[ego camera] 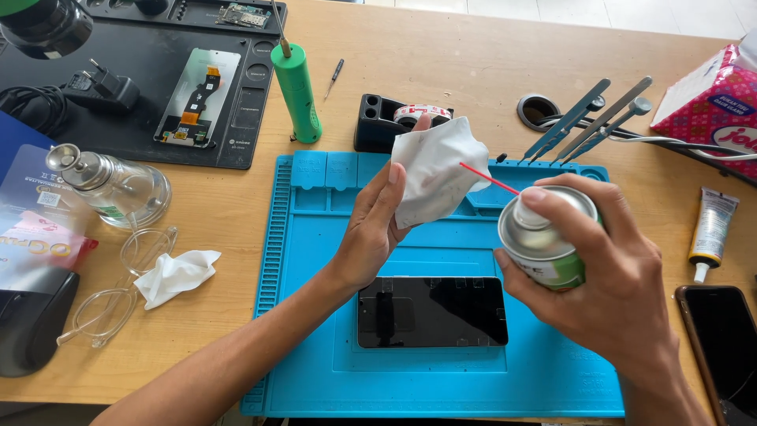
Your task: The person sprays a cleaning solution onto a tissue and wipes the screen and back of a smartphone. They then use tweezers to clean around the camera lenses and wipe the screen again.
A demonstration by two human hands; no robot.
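A spray can is gripped in the right hand, with the forefinger laid over its cap. The can is held above the right side of a blue work mat, its long axis tilted, top leaning toward the camera. A thin red straw juts from the nozzle, pointed up and to the left, its tip touching a crumpled white cloth. The cloth is pinched between the thumb and fingers of the left hand, raised over the mat's far edge. Below both hands, a dark phone is laid flat on the mat, its long axis running left to right. A green cylindrical tool is stood beyond the mat on the wooden table.
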